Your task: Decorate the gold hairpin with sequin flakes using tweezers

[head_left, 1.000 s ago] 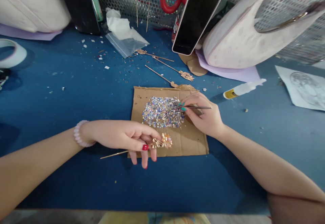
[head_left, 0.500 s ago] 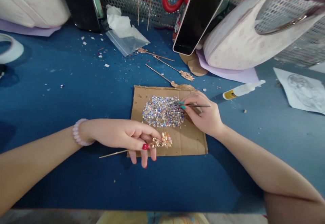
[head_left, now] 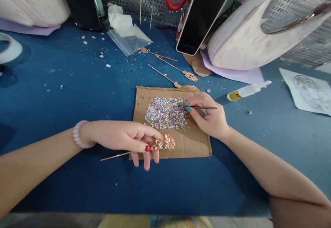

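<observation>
My left hand [head_left: 134, 139] pinches a gold hairpin [head_left: 169, 142] between thumb and fingers. Its ornate flower-like head points right, and its thin stem sticks out to the left below the wrist. Under it lies a piece of brown cardboard [head_left: 199, 142], spread with a patch of small glittering rhinestones [head_left: 165, 112] in blue, silver and pink. At the right edge of that patch, my right hand [head_left: 207, 114] grips a thin dark tool, perhaps tweezers [head_left: 207, 107], with its tip among the stones. Whether the tip holds a stone is too small to tell.
Behind the cardboard lie several gold hairpins [head_left: 190, 75] and a plastic bag [head_left: 130, 43] with white tissue. A glue bottle [head_left: 248, 91] lies to the right, near a printed sheet [head_left: 310, 90]. A phone [head_left: 203, 18] leans beside a pale handbag [head_left: 240, 45]; a tape roll [head_left: 12, 50] is far left.
My right hand and the dark tool have shifted very slightly to the right, at the edge of the rhinestones. The left hand with the hairpin has stayed practically still.
</observation>
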A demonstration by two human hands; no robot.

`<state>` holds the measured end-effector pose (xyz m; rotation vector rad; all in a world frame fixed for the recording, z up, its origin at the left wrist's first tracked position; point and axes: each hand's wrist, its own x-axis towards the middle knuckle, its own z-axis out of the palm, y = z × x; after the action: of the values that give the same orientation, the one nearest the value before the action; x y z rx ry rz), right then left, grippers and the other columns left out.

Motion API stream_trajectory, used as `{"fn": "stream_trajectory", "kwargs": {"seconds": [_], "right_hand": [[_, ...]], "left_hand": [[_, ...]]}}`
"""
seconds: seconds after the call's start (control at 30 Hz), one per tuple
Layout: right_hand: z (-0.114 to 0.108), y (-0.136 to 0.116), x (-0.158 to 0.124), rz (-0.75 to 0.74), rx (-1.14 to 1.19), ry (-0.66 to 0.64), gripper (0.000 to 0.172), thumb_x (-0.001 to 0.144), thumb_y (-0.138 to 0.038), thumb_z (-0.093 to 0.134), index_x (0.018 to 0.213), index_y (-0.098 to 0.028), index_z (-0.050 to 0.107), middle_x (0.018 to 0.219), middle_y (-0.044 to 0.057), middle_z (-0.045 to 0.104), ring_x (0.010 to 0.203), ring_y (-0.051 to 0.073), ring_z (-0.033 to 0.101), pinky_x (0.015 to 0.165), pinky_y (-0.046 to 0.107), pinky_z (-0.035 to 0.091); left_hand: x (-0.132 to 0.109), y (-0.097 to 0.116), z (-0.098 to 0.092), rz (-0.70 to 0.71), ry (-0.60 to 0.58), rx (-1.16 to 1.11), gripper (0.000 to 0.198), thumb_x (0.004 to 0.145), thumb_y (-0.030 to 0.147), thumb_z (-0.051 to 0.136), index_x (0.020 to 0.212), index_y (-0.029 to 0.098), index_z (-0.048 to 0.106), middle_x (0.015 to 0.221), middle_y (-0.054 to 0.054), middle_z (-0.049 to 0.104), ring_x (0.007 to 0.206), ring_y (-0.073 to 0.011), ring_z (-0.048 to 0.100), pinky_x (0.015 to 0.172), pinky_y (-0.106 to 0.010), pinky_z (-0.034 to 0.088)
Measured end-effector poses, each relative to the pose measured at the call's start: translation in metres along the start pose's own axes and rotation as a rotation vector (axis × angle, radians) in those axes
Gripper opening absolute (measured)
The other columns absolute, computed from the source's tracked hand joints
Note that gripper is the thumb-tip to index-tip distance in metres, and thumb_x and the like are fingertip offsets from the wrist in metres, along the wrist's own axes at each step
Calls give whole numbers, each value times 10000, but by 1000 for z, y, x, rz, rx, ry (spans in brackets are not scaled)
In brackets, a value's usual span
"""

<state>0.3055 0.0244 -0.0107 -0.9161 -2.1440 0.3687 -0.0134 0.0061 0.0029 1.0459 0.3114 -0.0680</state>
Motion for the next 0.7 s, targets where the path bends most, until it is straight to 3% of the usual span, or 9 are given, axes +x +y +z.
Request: {"fn": "stream_trajectory", "kwargs": {"seconds": [0.2,0.37,0.57,0.7], "right_hand": [[1,10,-3,-80,82,108,212,988,-102,663,1094,-286,675,962,31,766,910,233,742,819,405,623],[-2,14,-2,-81,35,21,215,981,-87,653,1075,-281,651,946,26,752,879,227,743,784,389,619],[-4,18,-3,-97,7,31,236,973,-71,642,1093,-274,623,949,36,742,877,229,735,787,399,623],[-6,17,-2,-122,34,-32,257,964,-61,633,1108,-272,608,960,41,726,878,228,731,786,404,627]], "left_hand": [[-1,1,-1,-14,4,12,423,1157,402,563,1541,227,525,1332,-146,755,1026,-166,805,806,-200,657],[0,0,-1,-15,-2,2,476,1148,414,588,1582,238,506,1330,-136,745,1034,-158,804,818,-191,656],[0,2,1,-31,8,7,487,1142,397,594,1597,243,509,1330,-138,753,1030,-164,808,815,-195,657],[0,4,2,-42,15,15,497,1136,387,602,1604,245,512,1328,-133,759,1028,-162,807,812,-191,656]]}}
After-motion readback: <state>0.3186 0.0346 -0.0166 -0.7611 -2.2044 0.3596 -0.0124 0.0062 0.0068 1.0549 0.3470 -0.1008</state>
